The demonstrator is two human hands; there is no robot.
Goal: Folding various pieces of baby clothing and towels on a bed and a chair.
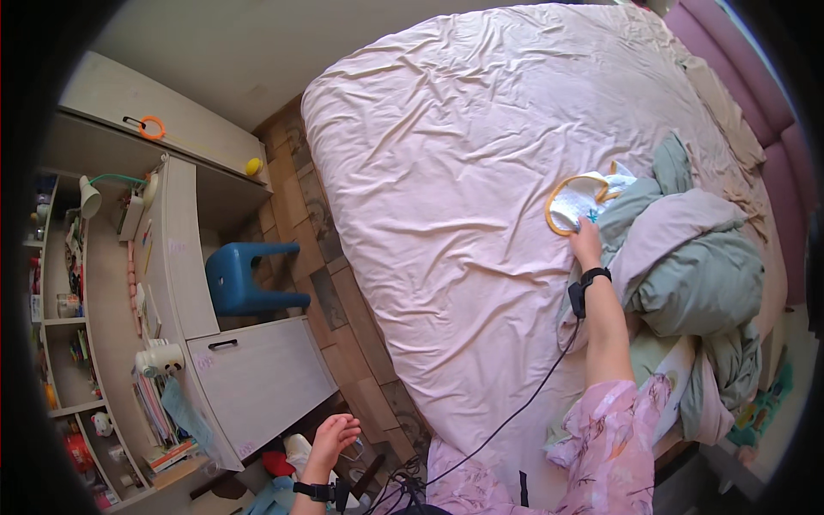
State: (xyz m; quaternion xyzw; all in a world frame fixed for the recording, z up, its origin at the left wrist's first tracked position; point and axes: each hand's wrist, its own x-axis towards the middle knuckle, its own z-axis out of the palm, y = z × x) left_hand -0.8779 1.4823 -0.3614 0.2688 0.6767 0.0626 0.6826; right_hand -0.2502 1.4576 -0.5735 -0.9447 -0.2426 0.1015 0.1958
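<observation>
In my right hand [586, 241] is the edge of a white cloth with orange-yellow trim and a blue figure, which looks like a bib [568, 203]; the fingers are closed on it. The cloth lies on the pale pink bed sheet [446, 189], its far side against a bunched green and pink quilt [699, 257]. Off the bed's near left corner hangs my left hand [335, 438], its fingers loosely curved and nothing visible in them. Both wrists wear black straps, and a thin black cable runs from the right one down toward my lap.
To the left stands a pale desk [184, 249] with shelves of books and small items. A blue plastic stool [236, 279] is tucked by it on the brown tiled floor [330, 300]. A mauve padded headboard [777, 172] borders the bed on the right.
</observation>
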